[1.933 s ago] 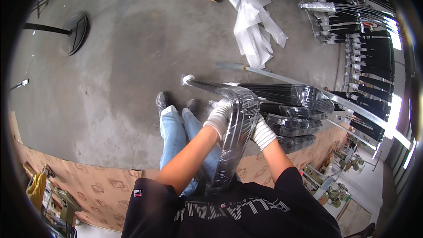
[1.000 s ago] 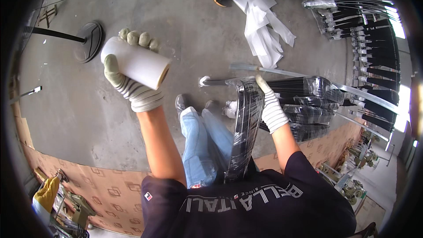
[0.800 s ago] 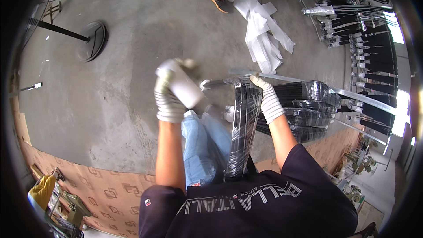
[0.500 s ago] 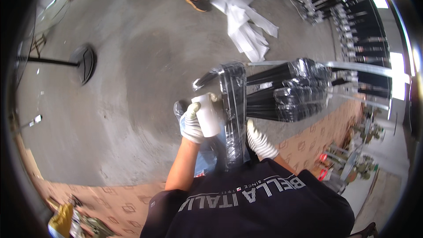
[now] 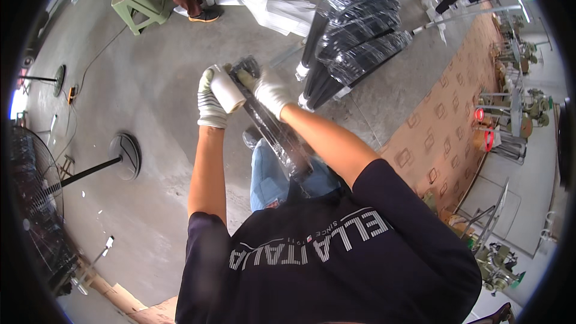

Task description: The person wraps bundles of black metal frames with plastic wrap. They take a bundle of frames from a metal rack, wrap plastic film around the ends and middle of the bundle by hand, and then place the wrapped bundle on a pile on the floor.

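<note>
My left hand [image 5: 211, 103], in a striped white glove, is closed around a roll of clear stretch film [image 5: 227, 90]. The roll is beside the far end of a long black bundle [image 5: 273, 129] wrapped in shiny clear film. That bundle slants from between my hands down toward my lap, its near end over my jeans. My right hand [image 5: 271, 91], also gloved, grips the bundle's far end, with the thumb side on the black part. Some of its fingers are hidden from view.
Ahead to the right, several film-wrapped black bundles [image 5: 360, 36] rest on a metal rail [image 5: 468, 19]. White sheets [image 5: 273, 6] lie on the floor near a person on a green stool [image 5: 141, 15]. A round black stand base [image 5: 125, 155] is at left; patterned brown sheeting [image 5: 426, 126] covers floor at right.
My right hand has gone from beside the bundle to its far end and grips it. My left hand and the roll have moved forward and left. The bundle now slants; my view has turned.
</note>
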A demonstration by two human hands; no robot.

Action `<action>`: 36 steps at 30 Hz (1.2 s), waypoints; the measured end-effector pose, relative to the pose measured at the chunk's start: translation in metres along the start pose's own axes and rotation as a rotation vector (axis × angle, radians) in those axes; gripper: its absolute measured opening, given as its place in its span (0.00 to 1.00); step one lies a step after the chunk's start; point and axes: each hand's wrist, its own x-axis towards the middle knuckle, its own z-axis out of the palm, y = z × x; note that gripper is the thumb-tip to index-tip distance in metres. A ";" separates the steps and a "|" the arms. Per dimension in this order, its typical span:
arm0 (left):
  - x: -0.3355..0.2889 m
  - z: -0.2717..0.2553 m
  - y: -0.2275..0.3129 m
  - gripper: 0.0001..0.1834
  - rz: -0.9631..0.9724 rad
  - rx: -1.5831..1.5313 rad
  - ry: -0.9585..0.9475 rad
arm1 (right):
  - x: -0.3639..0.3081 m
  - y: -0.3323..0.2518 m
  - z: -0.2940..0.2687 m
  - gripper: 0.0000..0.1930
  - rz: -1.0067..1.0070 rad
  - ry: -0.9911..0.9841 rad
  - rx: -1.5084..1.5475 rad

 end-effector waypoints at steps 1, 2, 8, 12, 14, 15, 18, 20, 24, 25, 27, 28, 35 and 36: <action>-0.002 0.001 -0.003 0.30 -0.009 -0.036 0.026 | -0.008 -0.003 0.001 0.36 0.035 0.031 -0.145; -0.004 0.002 -0.004 0.30 -0.070 -0.036 0.063 | -0.026 0.001 -0.002 0.37 0.116 -0.025 -0.158; -0.013 0.012 -0.008 0.30 -0.027 0.064 0.172 | -0.169 0.060 -0.043 0.40 -0.346 -0.016 -0.386; -0.010 0.015 -0.005 0.29 0.017 0.270 0.270 | -0.240 0.144 -0.056 0.35 -0.143 -0.417 -0.244; -0.006 0.017 -0.004 0.29 0.010 0.328 0.292 | -0.267 0.189 -0.065 0.27 0.090 -0.828 -0.575; -0.005 0.017 -0.004 0.29 0.007 0.376 0.279 | -0.275 0.205 -0.068 0.24 0.163 -0.760 -0.470; -0.003 0.020 -0.007 0.31 0.007 0.437 0.282 | -0.275 0.222 -0.077 0.23 0.282 -0.516 -0.299; -0.003 0.023 -0.010 0.32 0.000 0.492 0.192 | -0.262 0.205 -0.078 0.25 0.237 -0.380 -0.216; 0.003 0.026 -0.017 0.32 0.043 0.453 0.250 | -0.240 0.141 -0.069 0.35 -0.047 -0.137 0.023; 0.007 0.027 -0.018 0.31 0.041 0.460 0.224 | -0.239 0.128 -0.066 0.36 -0.034 -0.150 0.010; 0.014 0.026 -0.019 0.31 0.014 0.424 0.271 | -0.227 0.114 -0.062 0.36 0.064 -0.153 0.128; 0.017 0.026 -0.019 0.30 0.004 0.429 0.260 | -0.222 0.110 -0.060 0.35 0.077 -0.196 0.140; -0.015 0.046 -0.025 0.23 -0.119 0.406 0.243 | -0.215 0.134 -0.082 0.36 0.148 -0.426 0.199; -0.029 0.053 -0.031 0.24 -0.171 0.375 0.254 | -0.220 0.141 -0.092 0.37 0.145 -0.316 0.182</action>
